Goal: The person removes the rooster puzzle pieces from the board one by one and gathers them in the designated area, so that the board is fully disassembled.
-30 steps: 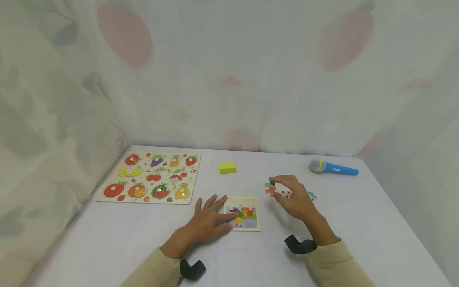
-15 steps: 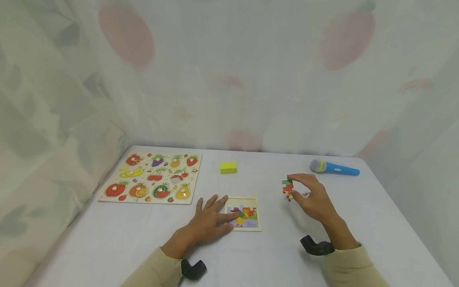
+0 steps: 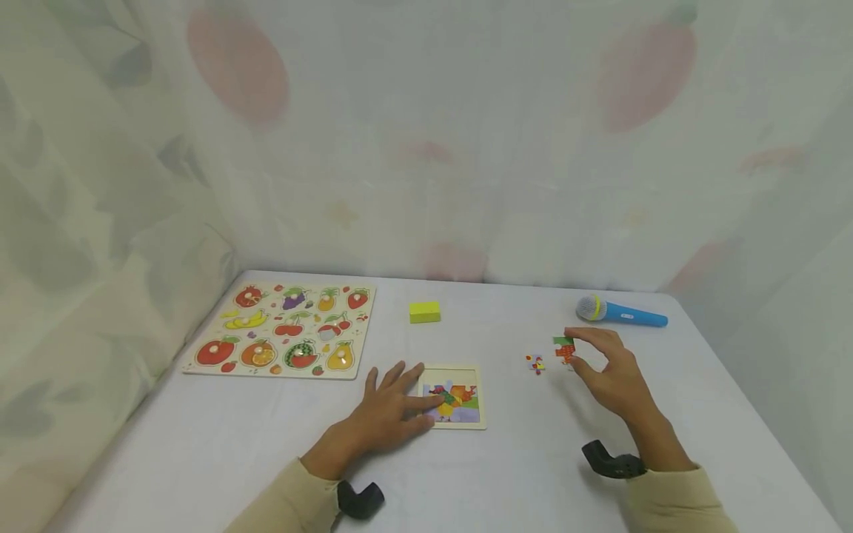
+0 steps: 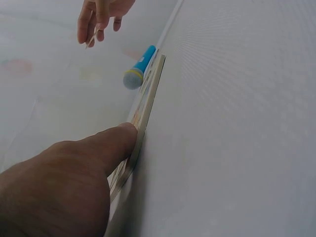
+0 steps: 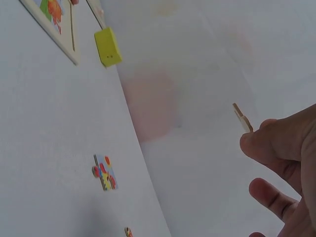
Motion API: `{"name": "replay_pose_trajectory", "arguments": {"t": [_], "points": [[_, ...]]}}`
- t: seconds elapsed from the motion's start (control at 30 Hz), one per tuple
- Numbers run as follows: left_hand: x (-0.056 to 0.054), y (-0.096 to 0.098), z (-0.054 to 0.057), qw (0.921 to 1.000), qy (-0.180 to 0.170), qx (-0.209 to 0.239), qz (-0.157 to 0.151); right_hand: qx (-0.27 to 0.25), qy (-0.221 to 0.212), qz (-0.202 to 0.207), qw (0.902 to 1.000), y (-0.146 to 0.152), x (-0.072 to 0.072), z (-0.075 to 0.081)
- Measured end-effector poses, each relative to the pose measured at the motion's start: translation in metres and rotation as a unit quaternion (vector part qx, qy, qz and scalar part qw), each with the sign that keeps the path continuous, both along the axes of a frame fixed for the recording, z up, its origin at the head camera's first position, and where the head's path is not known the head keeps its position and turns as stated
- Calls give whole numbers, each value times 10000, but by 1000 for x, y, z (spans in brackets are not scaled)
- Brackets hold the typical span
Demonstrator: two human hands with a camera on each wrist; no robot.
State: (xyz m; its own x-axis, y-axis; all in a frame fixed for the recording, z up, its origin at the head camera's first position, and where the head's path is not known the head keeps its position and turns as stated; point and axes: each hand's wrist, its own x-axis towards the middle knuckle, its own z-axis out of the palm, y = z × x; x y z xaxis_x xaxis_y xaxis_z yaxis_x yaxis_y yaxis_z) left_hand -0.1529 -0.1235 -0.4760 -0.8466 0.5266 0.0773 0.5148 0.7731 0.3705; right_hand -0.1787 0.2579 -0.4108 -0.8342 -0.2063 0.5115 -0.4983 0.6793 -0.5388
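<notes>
My left hand (image 3: 389,411) lies with fingers spread over the left side of a small wooden puzzle frame (image 3: 483,400). Its fingertips touch the colourful picture pieces in the lower part; the top strip shows bare wood. Between thumb and index finger, my right hand (image 3: 613,376) pinches a red-and-green jigsaw piece (image 3: 563,349), raised above the table. In the right wrist view that jigsaw piece (image 5: 242,117) appears edge-on. A loose jigsaw piece (image 3: 536,363) with red dots lies left of the right hand. Another loose piece (image 5: 128,231) peeks in at the bottom of the right wrist view.
A fruit knob puzzle board (image 3: 280,332) lies at the back left. Behind the frame sits a yellow block (image 3: 424,312). A blue toy microphone (image 3: 623,311) rests at the back right. Patterned fabric (image 3: 426,148) hangs behind the white table.
My right hand has moved rightward with the pinched jigsaw piece, passing over the red-dotted piece, which now shows fully. The left hand keeps its place on the frame.
</notes>
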Motion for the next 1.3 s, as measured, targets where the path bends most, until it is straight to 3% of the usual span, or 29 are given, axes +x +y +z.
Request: {"name": "replay_pose_trajectory", "arguments": {"t": [0.8,1.13,1.3], "points": [[1,2,2,10000,-85,-34,0,-40,-273,-487,9984,52,-6,-22],[1,2,3,10000,-78,-47,8,167,-1046,-822,9910,76,-12,-30],[1,0,2,10000,-38,-17,13,253,-1191,-854,9889,87,-19,-36]]}}
